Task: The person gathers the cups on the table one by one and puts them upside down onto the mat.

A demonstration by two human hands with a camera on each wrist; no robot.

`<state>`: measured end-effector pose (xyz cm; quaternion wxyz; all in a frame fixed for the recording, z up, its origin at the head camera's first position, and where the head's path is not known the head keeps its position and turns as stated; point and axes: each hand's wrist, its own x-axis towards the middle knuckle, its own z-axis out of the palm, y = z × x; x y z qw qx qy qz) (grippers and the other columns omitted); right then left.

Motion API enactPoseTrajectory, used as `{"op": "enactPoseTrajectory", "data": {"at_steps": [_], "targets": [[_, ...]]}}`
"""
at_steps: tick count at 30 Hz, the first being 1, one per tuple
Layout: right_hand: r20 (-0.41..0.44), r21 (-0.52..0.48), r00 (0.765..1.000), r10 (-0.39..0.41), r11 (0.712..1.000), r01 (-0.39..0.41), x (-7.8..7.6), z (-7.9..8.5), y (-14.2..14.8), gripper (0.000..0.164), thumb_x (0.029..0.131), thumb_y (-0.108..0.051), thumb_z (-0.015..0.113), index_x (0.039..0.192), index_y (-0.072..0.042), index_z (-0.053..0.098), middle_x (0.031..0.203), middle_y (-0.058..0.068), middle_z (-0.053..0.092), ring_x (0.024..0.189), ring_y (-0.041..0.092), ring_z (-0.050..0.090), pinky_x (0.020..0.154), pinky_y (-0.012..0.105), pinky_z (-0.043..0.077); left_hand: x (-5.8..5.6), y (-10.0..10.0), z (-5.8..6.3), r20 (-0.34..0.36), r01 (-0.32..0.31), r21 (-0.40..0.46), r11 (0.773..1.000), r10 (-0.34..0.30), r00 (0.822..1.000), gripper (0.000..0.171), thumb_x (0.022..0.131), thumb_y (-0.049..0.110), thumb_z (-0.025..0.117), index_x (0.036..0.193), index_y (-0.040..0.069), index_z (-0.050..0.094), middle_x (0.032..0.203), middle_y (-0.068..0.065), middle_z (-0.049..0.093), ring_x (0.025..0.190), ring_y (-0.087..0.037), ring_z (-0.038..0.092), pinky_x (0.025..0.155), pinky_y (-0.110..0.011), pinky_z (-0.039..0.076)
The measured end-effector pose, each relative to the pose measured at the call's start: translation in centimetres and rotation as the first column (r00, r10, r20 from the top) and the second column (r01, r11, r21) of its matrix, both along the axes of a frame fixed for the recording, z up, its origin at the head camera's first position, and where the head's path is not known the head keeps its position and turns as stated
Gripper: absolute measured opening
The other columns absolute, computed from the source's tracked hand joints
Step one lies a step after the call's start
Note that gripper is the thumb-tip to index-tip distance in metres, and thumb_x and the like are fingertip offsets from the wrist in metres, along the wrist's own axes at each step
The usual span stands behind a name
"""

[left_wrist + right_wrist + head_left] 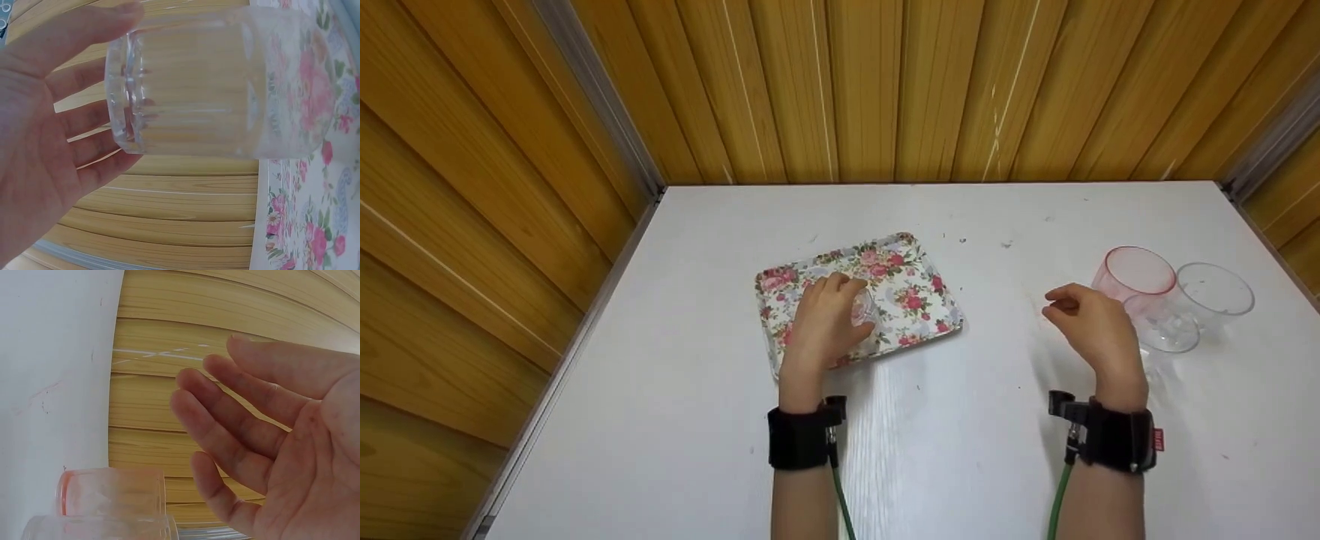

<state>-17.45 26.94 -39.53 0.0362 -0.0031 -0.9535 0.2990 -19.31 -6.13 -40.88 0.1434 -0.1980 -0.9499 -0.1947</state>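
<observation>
My left hand (826, 311) is over the floral tray (911, 300), with thumb and fingers around one end of a clear drinking glass (197, 84). That thick-edged end lies toward my palm in the left wrist view, while the other end faces the tray and the flower print shows through it. My right hand (1091, 330) hangs above the table on the right, its fingers loosely bent and nothing between them. Just beyond it stands a pink-tinted glass (1136, 271), which also appears low in the right wrist view.
A clear glass (1215, 289) stands right beside the pink one, and more clear glassware (1170, 331) sits in front, partly behind my right hand. The white table (697, 420) runs back to a wood-patterned wall (862, 90). Small dark marks dot the tabletop.
</observation>
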Motion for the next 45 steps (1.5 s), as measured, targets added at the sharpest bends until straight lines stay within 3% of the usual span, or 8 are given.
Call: {"op": "enactPoseTrajectory", "data": {"at_steps": [16, 22, 29, 45], "targets": [[-0.001, 0.054, 0.998, -0.07, 0.996, 0.07, 0.4, 0.0, 0.5, 0.027, 0.085, -0.015, 0.057, 0.106, 0.001, 0.061, 0.097, 0.022, 0.064, 0.088, 0.037, 0.058, 0.061, 0.036, 0.042, -0.3, -0.6, -0.8, 0.069, -0.017, 0.021, 1.0, 0.015, 0.998, 0.051, 0.072, 0.026, 0.075, 0.117, 0.011, 0.058, 0.112, -0.008, 0.057, 0.106, -0.026, 0.053, 0.099, -0.039, 0.038], [-0.019, 0.071, 0.992, -0.126, 0.989, 0.127, 0.8, 0.1, 1.0, 0.027, 0.084, -0.016, 0.058, 0.105, 0.0, 0.062, 0.097, 0.021, 0.064, 0.087, 0.037, 0.058, 0.054, 0.033, 0.041, -0.6, -1.1, -1.2, 0.088, -0.036, 0.033, 0.999, 0.033, 0.996, 0.052, 0.072, 0.024, 0.076, 0.118, 0.011, 0.058, 0.111, -0.008, 0.056, 0.105, -0.026, 0.052, 0.095, -0.038, 0.04], [-0.011, 0.076, 0.985, -0.175, 0.982, 0.175, 1.1, 0.1, 1.3, 0.026, 0.084, -0.017, 0.057, 0.103, 0.001, 0.061, 0.094, 0.021, 0.064, 0.082, 0.036, 0.058, 0.05, 0.031, 0.038, -0.7, -1.6, -1.5, 0.053, -0.054, 0.057, 0.997, 0.051, 0.997, 0.044, 0.074, 0.021, 0.073, 0.116, 0.015, 0.06, 0.109, -0.008, 0.058, 0.103, -0.025, 0.053, 0.095, -0.038, 0.041], [0.07, 0.071, 0.965, -0.252, 0.966, 0.247, 1.2, -0.1, 2.1, 0.032, 0.086, -0.019, 0.058, 0.109, 0.002, 0.059, 0.101, 0.024, 0.062, 0.082, 0.037, 0.057, 0.054, 0.035, 0.037, -1.3, -1.9, -2.2, 0.038, -0.112, 0.057, 0.992, 0.11, 0.993, 0.043, 0.077, 0.023, 0.069, 0.116, 0.009, 0.058, 0.12, -0.014, 0.054, 0.113, -0.031, 0.048, 0.101, -0.041, 0.036]]}}
